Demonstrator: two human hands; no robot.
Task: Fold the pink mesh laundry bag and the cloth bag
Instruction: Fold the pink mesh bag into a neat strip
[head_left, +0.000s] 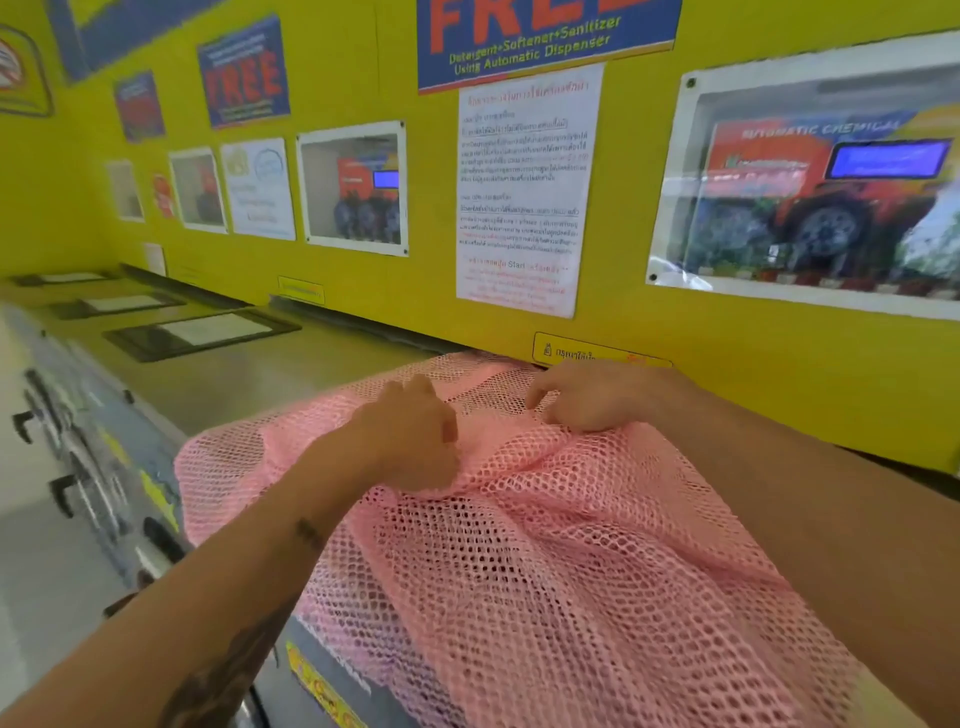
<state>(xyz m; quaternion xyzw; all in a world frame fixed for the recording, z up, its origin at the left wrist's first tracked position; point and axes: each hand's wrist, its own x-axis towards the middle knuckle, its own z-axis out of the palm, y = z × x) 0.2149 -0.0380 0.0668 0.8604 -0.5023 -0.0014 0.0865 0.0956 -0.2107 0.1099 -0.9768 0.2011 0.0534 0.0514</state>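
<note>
Both hands down on the mesh bag (545, 530), spread across the machine top (234, 384). Left hand (415, 441) pinches a ridge; right hand (587, 395) curls its fingers (540, 402) into netting (cloth bag unseen). Best to smooth flat first, then match edges.

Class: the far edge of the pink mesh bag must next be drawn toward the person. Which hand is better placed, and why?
The right hand: it sits on the mesh bag nearer the far edge by the wall, fingers curled into the netting. The left hand rests further back.
</note>
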